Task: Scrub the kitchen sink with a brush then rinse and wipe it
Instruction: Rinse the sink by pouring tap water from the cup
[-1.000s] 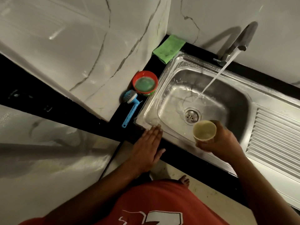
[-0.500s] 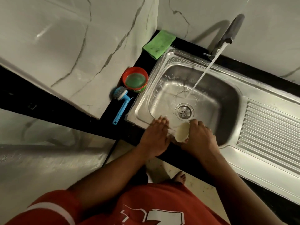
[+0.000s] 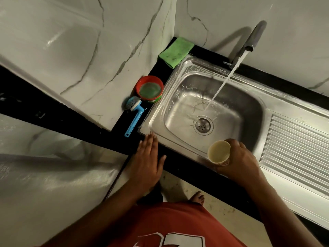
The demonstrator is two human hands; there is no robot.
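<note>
The right hand (image 3: 238, 163) curls its fingers round the cup (image 3: 218, 152) over the sink (image 3: 179, 106), centre right; the left hand (image 3: 146, 162) lies flat, fingers together. It is best to fill the cup under the stream (image 3: 223, 83), then pour along the walls

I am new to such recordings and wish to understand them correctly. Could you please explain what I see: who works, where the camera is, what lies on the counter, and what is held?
No machine here: a person works with bare hands. All pictures come from one wide-angle camera worn on the head, looking down, so the arms enter from below. The left hand is open and flat at the edge of the black counter, by a corner of the steel sink. The right hand grips a small cup over the sink, where the tap runs water. Left of the sink, on the counter, lie a blue brush, a red tub and a green cloth.
</note>
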